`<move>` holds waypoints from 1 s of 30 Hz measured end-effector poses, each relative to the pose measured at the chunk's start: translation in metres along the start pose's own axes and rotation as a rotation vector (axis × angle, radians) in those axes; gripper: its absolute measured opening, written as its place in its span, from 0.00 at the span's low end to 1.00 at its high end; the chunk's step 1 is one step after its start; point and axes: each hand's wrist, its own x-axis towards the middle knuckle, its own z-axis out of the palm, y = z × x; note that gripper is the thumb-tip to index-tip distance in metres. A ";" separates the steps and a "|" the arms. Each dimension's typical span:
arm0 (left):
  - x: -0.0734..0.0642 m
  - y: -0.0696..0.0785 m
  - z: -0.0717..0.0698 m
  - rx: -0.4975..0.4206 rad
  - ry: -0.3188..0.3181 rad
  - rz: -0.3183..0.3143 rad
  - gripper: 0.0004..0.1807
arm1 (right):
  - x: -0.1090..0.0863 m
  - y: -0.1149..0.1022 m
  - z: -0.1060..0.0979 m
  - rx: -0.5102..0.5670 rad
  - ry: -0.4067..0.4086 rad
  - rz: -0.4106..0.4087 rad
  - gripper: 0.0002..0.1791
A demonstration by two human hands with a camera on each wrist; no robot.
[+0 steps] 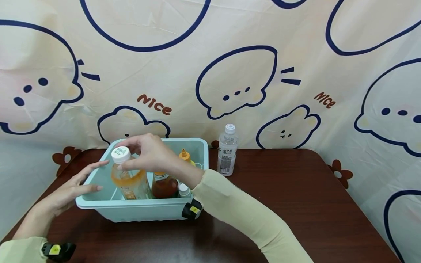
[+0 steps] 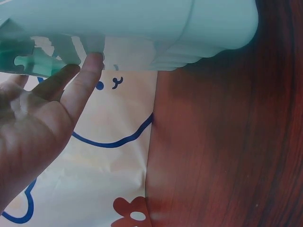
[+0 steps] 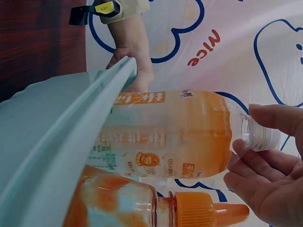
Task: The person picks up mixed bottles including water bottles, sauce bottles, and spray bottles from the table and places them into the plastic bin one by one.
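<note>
My right hand (image 1: 149,151) pinches a clear drink bottle (image 1: 126,182) at its white cap and neck. The bottle has an orange band and stands near upright inside a light blue plastic bin (image 1: 138,204). In the right wrist view, the thumb of the right hand (image 3: 270,165) is on the cap (image 3: 262,136), with fingers behind the neck. Spread fingers of my left hand (image 1: 67,193) lie at the bin's left end; the left wrist view shows the left hand (image 2: 42,123) with fingertips at the bin wall (image 2: 132,28).
Inside the bin are a sauce bottle (image 1: 164,188) with reddish-brown contents, an orange nozzle cap (image 1: 184,155) and a white-capped container (image 1: 184,190). A clear labelled bottle (image 1: 227,151) stands on the brown table (image 1: 279,190) right of the bin. A printed cloth (image 1: 177,73) hangs behind.
</note>
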 end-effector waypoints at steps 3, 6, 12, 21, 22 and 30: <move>0.000 0.000 0.000 -0.004 -0.003 -0.005 0.38 | 0.001 -0.001 0.004 -0.047 -0.018 0.022 0.24; 0.000 0.000 0.000 -0.010 -0.005 -0.003 0.38 | 0.003 -0.001 0.007 -0.076 -0.025 0.016 0.23; 0.001 -0.001 -0.001 -0.017 -0.003 -0.002 0.37 | 0.004 -0.002 0.013 -0.177 -0.030 -0.001 0.22; 0.001 -0.001 -0.001 -0.014 0.004 -0.018 0.38 | 0.007 -0.001 0.023 -0.296 -0.058 0.006 0.23; 0.001 -0.001 -0.001 -0.015 0.002 -0.017 0.38 | 0.007 -0.001 0.024 -0.302 -0.062 0.012 0.23; 0.000 -0.003 -0.001 -0.047 -0.006 -0.007 0.37 | 0.008 0.000 0.029 -0.361 -0.068 0.012 0.23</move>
